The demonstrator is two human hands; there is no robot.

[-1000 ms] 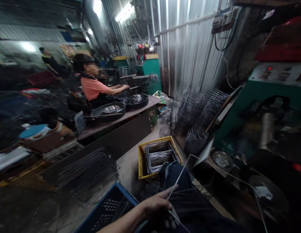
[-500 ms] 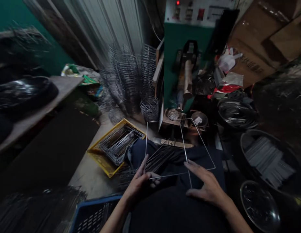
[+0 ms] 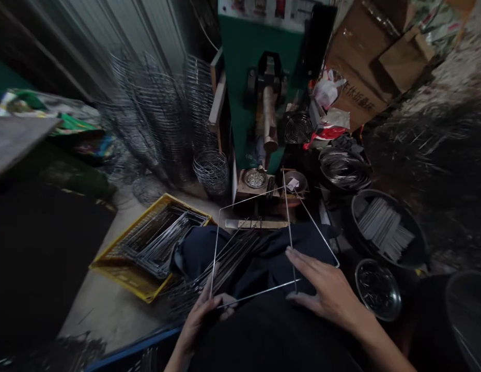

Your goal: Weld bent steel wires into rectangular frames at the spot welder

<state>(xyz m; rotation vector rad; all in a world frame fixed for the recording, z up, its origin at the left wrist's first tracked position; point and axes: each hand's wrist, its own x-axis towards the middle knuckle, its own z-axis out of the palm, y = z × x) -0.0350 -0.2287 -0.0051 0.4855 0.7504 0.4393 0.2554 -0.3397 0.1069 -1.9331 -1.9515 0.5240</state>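
A thin rectangular wire frame [image 3: 259, 293] is held over my lap. My left hand [image 3: 208, 304] grips its near left corner between thumb and fingers. Between the thumb and fingertips of my right hand [image 3: 323, 281] is a straight wire rod [image 3: 287, 209]. The rod crosses the frame from near to far, and its far end sticks out past the frame's far edge. I cannot tell whether rod and frame touch. Beneath the frame, a bundle of loose wire rods [image 3: 234, 258] lies across my dark-clothed lap.
A green machine [image 3: 244, 103] with a metal arm [image 3: 269, 119] stands ahead. Left are a yellow crate [image 3: 124, 281] of wire frames and stacked wire baskets [image 3: 158, 113]. On the right sit a black basin [image 3: 354, 206] of rods and a shiny bowl [image 3: 377, 292]. A blue crate [image 3: 135, 349] is nearby.
My view has turned to the right. The rod in my right hand has slid away from me, past the frame's far edge. The frame has tilted, its left side lower.
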